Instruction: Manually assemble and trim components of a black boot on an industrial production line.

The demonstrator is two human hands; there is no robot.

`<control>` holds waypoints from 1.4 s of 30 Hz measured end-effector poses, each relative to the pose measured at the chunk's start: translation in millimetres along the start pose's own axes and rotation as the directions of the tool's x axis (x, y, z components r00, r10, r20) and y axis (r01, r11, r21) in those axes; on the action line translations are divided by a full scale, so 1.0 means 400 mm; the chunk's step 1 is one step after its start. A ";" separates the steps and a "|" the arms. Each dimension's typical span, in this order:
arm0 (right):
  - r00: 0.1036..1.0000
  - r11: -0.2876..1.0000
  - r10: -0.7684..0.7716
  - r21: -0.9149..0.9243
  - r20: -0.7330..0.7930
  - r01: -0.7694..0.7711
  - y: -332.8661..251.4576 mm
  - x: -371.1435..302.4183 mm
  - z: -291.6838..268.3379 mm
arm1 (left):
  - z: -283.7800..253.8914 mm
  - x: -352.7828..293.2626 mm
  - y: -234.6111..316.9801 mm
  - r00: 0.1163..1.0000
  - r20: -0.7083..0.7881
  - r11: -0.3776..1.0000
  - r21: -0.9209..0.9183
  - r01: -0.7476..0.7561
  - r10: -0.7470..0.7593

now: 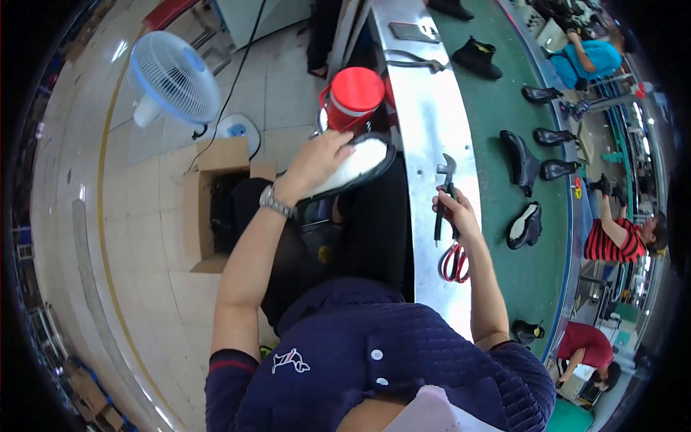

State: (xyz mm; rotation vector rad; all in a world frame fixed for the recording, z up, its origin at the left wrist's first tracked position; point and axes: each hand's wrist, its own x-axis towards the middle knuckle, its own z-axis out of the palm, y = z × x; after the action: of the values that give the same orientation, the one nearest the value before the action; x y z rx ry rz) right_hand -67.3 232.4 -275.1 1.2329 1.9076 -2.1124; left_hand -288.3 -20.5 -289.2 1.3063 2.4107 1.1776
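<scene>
Clock face: centred on the picture, 12 o'clock at its upper edge.
Left hand: at 11 o'clock, near the centre, the left hand [317, 167] lies over a black shoe [366, 160], its bent fingers touching the pale face; whether they clench it I cannot tell, as the far side is hidden.
Shoe: just off the centre toward 12 o'clock, above the person's lap, pale face up and framed by a black rim.
Right hand: at 3 o'clock, over the bench [432, 119], the right hand [455, 210] has its fingers wrapped around the dark handles of the pincers [447, 171].
Pincers: metal head pointing to 12 o'clock, handles toward 6.
Scissors: the red-handled scissors [445, 266] show on the bench at 4 o'clock, just beside the right forearm.
Jug: a red lidded jug [358, 90] stands at 12 o'clock, beyond the shoe.
Bench's far end: a dark phone [412, 32] lies between 12 and 1 o'clock, with a dark slender tool [421, 64] near it at 1.
Belt: a green belt [497, 108] runs alongside the bench from 1 to 4 o'clock, bearing several black boots, one dark boot [520, 164] between 2 and 3.
Floor side: an open cardboard box [193, 216] at 9 o'clock, a white-and-blue fan [176, 75] at 10.
Co-workers: three people beyond the belt, at 2, 3 and 4 o'clock.
</scene>
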 end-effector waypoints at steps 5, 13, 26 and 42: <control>0.952 0.935 -0.010 -0.335 0.305 0.117 -0.124 -0.057 0.076 | 0.000 0.036 0.007 0.973 -0.050 0.940 0.250 0.232 -0.227; 0.740 0.796 0.264 -0.573 0.619 0.196 -0.286 0.017 0.236 | -0.019 -0.022 0.014 0.912 0.139 0.899 -0.164 0.406 -0.386; 0.857 0.610 -0.168 -0.632 0.487 0.479 -0.125 -0.070 0.245 | 0.062 -0.153 0.120 0.983 -0.183 0.978 0.200 0.062 -0.025; 0.867 0.547 -0.351 -0.674 0.353 0.496 -0.256 -0.010 0.301 | 0.076 -0.148 0.097 0.976 -0.176 0.829 0.560 -0.009 0.130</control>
State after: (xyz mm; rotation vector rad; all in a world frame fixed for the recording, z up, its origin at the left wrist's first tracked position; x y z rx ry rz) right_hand -179.5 152.7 -197.6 0.3925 2.7422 -1.1557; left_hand -213.2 -36.5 -295.4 1.4844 3.0359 0.6550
